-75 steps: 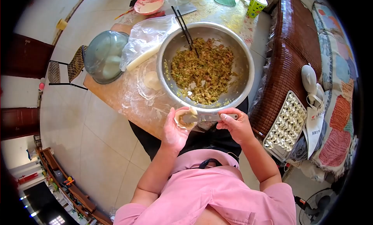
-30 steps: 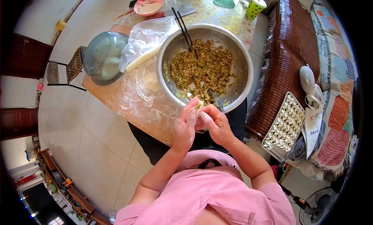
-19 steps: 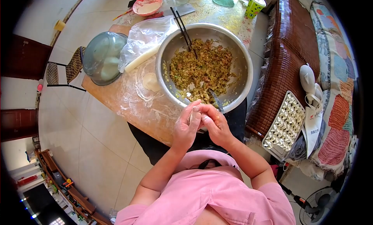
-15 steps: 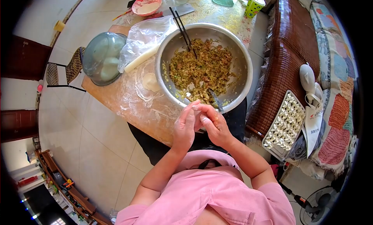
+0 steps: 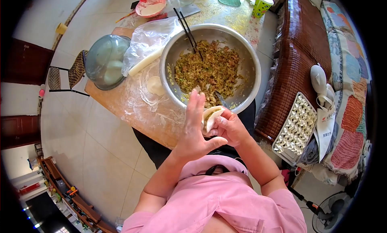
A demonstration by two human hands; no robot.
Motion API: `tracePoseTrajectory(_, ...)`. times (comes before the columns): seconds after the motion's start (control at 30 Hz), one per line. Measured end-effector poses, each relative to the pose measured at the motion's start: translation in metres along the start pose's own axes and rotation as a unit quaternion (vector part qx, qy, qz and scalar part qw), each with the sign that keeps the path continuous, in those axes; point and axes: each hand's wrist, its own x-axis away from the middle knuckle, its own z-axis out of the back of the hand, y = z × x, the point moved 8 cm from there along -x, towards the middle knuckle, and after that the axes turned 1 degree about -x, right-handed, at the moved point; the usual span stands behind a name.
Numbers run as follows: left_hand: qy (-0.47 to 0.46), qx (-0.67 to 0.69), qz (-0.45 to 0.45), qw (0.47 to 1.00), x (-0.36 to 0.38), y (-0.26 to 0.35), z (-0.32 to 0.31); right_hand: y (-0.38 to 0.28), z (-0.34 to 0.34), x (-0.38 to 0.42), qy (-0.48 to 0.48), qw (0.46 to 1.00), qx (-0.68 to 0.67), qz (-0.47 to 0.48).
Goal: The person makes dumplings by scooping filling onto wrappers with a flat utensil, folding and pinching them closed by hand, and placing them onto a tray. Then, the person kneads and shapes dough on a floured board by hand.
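Note:
A folded dumpling with filling showing at its opening is pinched in my right hand, near the front rim of the metal bowl. My left hand is spread open beside the dumpling, fingers pointing up and thumb out to the right. Behind the hands, the large metal bowl holds chopped filling, two black chopsticks and a utensil. On the floured wooden board lie a round wrapper and a rolling pin.
A translucent cover stands over pale dough at the board's left. A plastic bag lies behind the rolling pin. On the right, a tray of dumplings rests on the brown sofa. A red bowl and green cup stand farther back.
My cupped hands have come apart. My left hand has opened and straightened its fingers, and the dumpling now shows in my right hand.

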Motion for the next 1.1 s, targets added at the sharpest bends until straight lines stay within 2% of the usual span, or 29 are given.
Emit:
tracePoseTrajectory(0.1, 0.013, -0.021, -0.002, 1.0, 0.004, -0.001, -0.001, 0.004, -0.001, 0.001, -0.024, 0.992, -0.118, -0.024)
tracePoseTrajectory(0.23, 0.015, -0.023, 0.036, 0.999, 0.008, -0.017, -0.011, 0.015, 0.002, 0.002, 0.04, 0.988, -0.149, -0.029)
tracePoseTrajectory(0.33, 0.029, -0.043, 0.021, 0.998, 0.007, -0.015, -0.012, 0.021, 0.003, 0.001, 0.048, 0.985, -0.159, -0.039)
tracePoseTrajectory(0.47, 0.043, -0.101, -0.015, 0.994, 0.006, -0.007, -0.01, 0.033, 0.015, 0.001, 0.026, 0.982, -0.182, -0.039)
tracePoseTrajectory(0.6, 0.055, -0.13, -0.033, 0.989, 0.007, -0.006, -0.009, 0.022, -0.002, 0.004, -0.018, 0.98, -0.195, -0.031)
tracePoseTrajectory(0.77, 0.061, -0.131, -0.038, 0.989, 0.008, -0.005, -0.009, 0.022, -0.002, 0.002, -0.009, 0.985, -0.17, -0.025)
tracePoseTrajectory(0.83, 0.071, -0.163, -0.065, 0.982, 0.009, 0.0, -0.008, 0.022, 0.0, 0.003, 0.005, 0.989, -0.146, -0.022)
tracePoseTrajectory(1.0, 0.078, -0.138, -0.095, 0.983, 0.012, 0.004, -0.003, 0.022, -0.004, 0.007, 0.022, 0.996, -0.086, -0.013)
tracePoseTrajectory(1.07, 0.079, -0.125, -0.112, 0.983, 0.014, 0.009, -0.001, 0.015, -0.015, 0.01, 0.024, 1.0, -0.015, 0.008)
tracePoseTrajectory(1.1, 0.081, -0.075, -0.116, 0.987, 0.015, 0.015, 0.002, 0.014, -0.018, 0.012, 0.014, 0.999, 0.034, 0.0)
